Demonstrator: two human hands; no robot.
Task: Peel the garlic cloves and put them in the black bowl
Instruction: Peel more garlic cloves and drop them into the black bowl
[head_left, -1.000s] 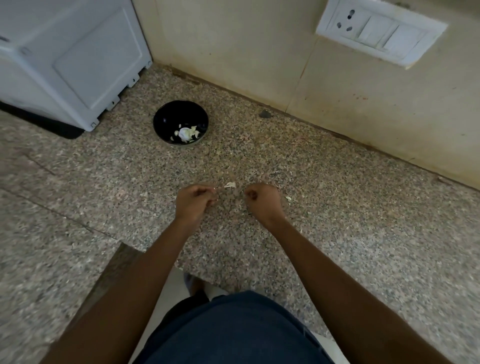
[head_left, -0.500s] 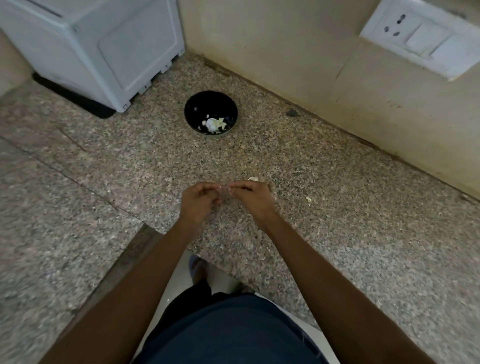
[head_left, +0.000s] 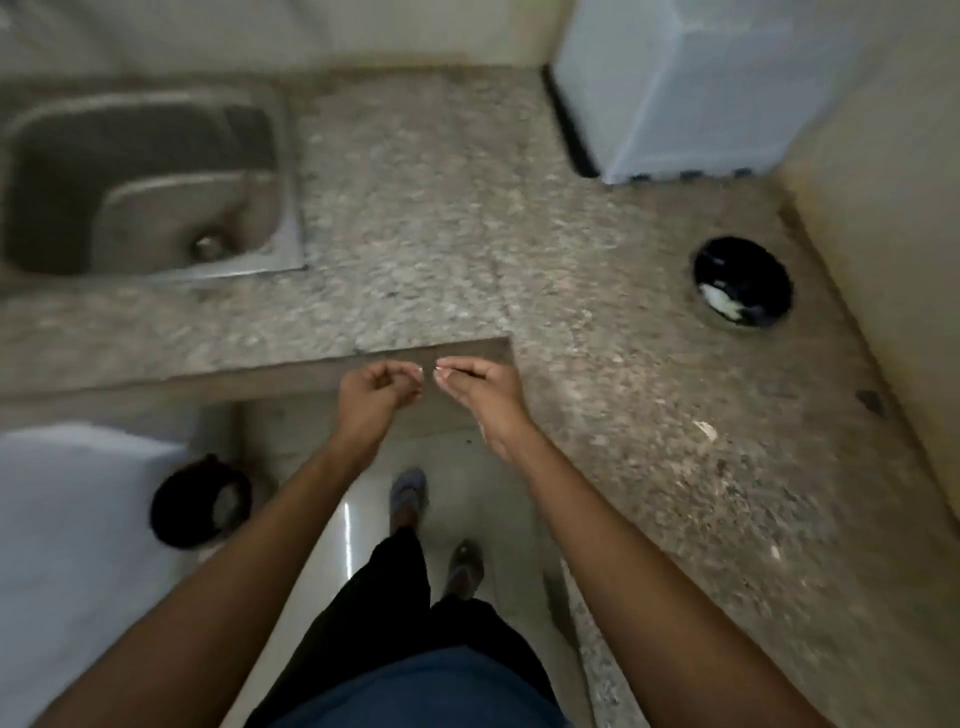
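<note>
At the inner corner of the counter, both hands, left hand and right hand, have curled fingertips, holding what cannot be told, while the black bowl lies toward two o'clock, nearer the right hand.

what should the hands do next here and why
Probably turn back right toward the black bowl. Both hands, left and right, hang over the counter's inner corner with fingertips pinched. Whether they hold a clove or just skin is too blurred to tell. The bowl, with pale garlic pieces inside, sits far right near the wall, and a stray peel scrap lies on the counter.
</note>
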